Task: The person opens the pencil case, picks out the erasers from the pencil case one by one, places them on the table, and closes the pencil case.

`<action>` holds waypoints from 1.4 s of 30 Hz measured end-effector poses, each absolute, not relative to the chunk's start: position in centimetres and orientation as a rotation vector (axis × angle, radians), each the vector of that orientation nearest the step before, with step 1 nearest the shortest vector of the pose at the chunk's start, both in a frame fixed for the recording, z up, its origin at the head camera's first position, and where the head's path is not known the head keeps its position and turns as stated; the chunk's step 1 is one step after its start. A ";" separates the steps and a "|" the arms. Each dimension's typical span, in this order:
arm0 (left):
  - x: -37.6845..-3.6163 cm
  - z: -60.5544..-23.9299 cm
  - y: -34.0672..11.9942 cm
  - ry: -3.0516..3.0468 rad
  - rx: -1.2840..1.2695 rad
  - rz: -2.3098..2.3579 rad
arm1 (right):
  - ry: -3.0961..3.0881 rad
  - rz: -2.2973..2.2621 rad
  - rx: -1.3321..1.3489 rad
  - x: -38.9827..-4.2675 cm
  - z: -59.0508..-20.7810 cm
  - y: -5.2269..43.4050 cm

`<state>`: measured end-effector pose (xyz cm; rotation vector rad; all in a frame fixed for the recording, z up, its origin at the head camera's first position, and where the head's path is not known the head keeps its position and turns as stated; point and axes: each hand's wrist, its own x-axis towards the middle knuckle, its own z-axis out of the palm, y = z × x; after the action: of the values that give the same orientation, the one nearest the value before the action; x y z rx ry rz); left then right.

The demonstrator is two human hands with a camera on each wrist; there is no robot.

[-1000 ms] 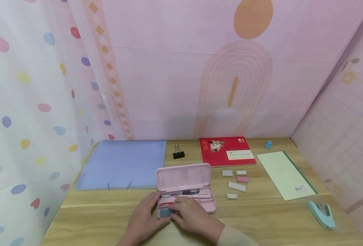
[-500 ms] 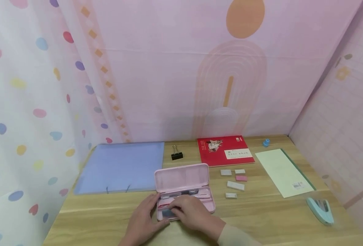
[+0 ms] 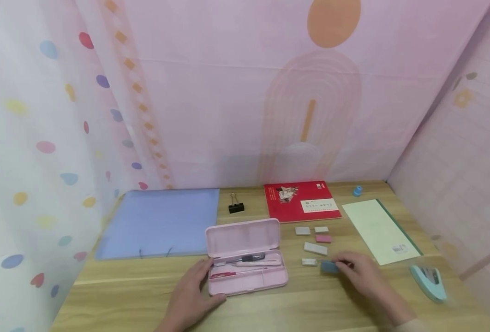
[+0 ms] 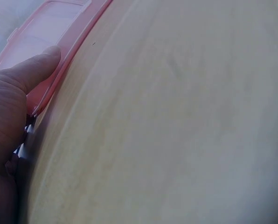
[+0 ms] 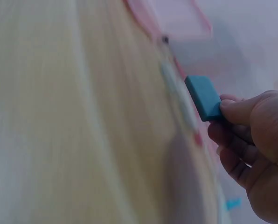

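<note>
A pink pencil case lies on the table with its lid raised. Pens and a red-tipped pen or refill lie in its back compartments; the front compartment is bare. My left hand rests against the case's left end, thumb straight along the front rim in the left wrist view and fingers at the side. Between thumb and fingertips, my right hand pinches a blue-green eraser, to the right of the case. In the head view this eraser is just right of a small white eraser.
More erasers lie beyond, including a pink one and a long white one. Around them are a red notebook, pale green booklet, mint stapler, black binder clip, blue folder and small blue object.
My right hand has taken the blue-green eraser out of the pencil case's front compartment and carried it right, beside the other erasers. My left hand stays at the case's left end.
</note>
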<state>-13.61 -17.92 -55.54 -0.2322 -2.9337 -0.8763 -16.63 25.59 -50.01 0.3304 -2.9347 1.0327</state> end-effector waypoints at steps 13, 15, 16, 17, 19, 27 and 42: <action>-13.2 -55.7 -17.8 -2.957 -0.216 -0.888 | -3.040 0.942 0.283 -17.3 -51.5 26.8; -13.2 -55.5 -17.8 -2.960 -0.206 -0.893 | -3.045 0.945 0.313 -17.3 -51.5 26.7; -13.2 -55.4 -17.8 -2.963 -0.202 -0.893 | -3.040 0.947 0.326 -17.3 -51.5 26.6; -13.2 -55.3 -17.8 -2.966 -0.198 -0.889 | -3.036 0.939 0.334 -17.2 -51.5 26.6; -13.2 -55.2 -17.8 -2.974 -0.192 -0.879 | -3.024 0.930 0.359 -17.2 -51.4 26.6; -13.1 -55.3 -17.9 -2.978 -0.208 -0.862 | -3.031 0.952 0.316 -17.2 -51.5 26.5; -15.5 -48.6 -20.5 -2.845 -0.401 -0.803 | -2.956 0.905 0.423 -20.0 -46.6 22.3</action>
<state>-15.51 -20.50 -48.61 -0.4006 -2.8448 -0.8025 -20.01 22.29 -46.59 0.4234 -2.9563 0.9053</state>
